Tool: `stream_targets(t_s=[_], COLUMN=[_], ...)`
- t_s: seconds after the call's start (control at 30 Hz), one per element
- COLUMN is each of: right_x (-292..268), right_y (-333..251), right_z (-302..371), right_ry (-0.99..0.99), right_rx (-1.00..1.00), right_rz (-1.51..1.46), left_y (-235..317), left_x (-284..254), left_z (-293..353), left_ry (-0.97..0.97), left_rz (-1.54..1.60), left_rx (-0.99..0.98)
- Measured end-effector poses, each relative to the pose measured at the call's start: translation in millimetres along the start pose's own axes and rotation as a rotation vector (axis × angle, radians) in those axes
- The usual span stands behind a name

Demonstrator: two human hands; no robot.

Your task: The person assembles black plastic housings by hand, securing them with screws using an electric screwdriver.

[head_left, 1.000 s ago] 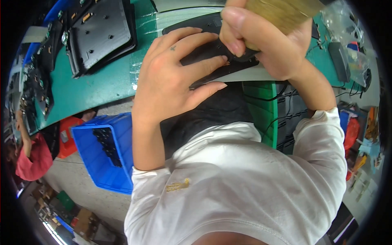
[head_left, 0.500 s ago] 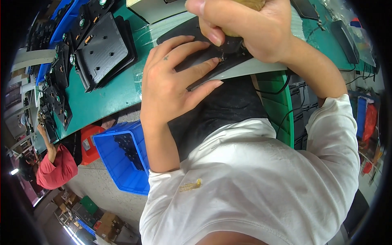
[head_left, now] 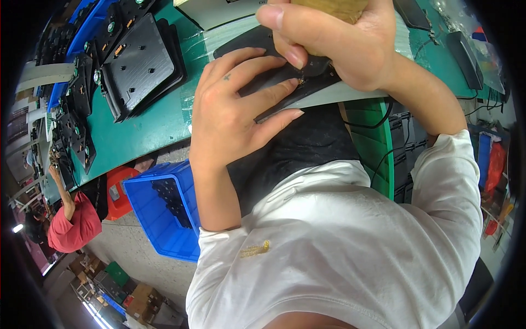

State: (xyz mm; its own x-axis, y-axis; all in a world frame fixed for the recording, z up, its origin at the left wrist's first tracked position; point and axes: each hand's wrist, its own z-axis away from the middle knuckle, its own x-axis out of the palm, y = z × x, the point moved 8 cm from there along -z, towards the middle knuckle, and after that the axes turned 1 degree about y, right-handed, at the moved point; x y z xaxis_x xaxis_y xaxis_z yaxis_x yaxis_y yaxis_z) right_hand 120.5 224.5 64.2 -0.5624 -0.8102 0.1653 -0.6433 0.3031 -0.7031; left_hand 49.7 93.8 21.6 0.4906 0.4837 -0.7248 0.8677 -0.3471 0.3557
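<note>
My left hand [head_left: 233, 107] lies on a black plastic panel [head_left: 252, 40] with its fingers spread, pressing on the surface and gripping nothing. Close to its index fingertip is a small metal part [head_left: 302, 80] on the panel. Above the panel's right part, my right hand [head_left: 350, 46] is closed around a thick olive-yellow tool handle [head_left: 335, 7]. The tool's working end is hidden under the fist, so I cannot tell its exact kind. The panel rests on a pale mat [head_left: 329, 93] at the near bench edge.
More black panels [head_left: 143, 60] lie stacked at left on the green bench [head_left: 137, 140]. A pale box [head_left: 216, 12] stands behind. Below the edge are a blue bin [head_left: 170, 241] with black parts and a green crate [head_left: 383, 142]. A person in red [head_left: 76, 222] works far left.
Both hands and the panel appear slightly shifted right and down in the picture, along with the bench. The grip on the tool handle and the left hand's spread look the same.
</note>
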Motion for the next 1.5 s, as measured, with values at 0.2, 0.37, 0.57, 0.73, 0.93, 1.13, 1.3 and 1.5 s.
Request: stream_targets(t_s=[0.2, 0.37, 0.57, 0.73, 0.93, 1.13, 1.3, 1.5], right_x=[-0.5, -0.2, 9.5, 13.9, 14.1, -45.9, -85.1, -96.0], right_y=[0.9, 4.7, -3.3, -4.5, -15.8, -76.6, -103.5, -56.9], right_z=[0.4, 16.8, 11.5, 24.7, 28.5, -44.8, -95.7, -95.3], right_ry=[-0.101, 0.104, -0.383, -0.348, -0.337, 0.335, 0.492, 0.360], right_rx=[-0.040, 0.261, -0.458, 0.390, 0.228, -0.055, -0.180, -0.116], right_rz=[-0.021, -0.008, 0.053, 0.234, 0.249, -0.006, 0.264, 0.404], left_y=[0.7, -3.1, -1.7, -0.3, -1.3, -8.2, -2.4, -1.5], left_x=[-0.7, -1.8, -1.3, -4.1, -6.2, -3.8, -2.8, -2.4], left_z=[-1.3, 1.0, -2.9, -0.6, -2.2, 0.1, -4.5, -1.9], left_ry=[-0.001, -0.009, -0.031, -0.006, 0.012, -0.030, -0.097, -0.092], left_rz=[0.019, 0.022, 0.052, 0.063, 0.113, 0.020, -0.007, -0.031], left_rx=[-0.014, -0.014, -0.018, 0.000, 0.007, -0.079, -0.072, -0.061])
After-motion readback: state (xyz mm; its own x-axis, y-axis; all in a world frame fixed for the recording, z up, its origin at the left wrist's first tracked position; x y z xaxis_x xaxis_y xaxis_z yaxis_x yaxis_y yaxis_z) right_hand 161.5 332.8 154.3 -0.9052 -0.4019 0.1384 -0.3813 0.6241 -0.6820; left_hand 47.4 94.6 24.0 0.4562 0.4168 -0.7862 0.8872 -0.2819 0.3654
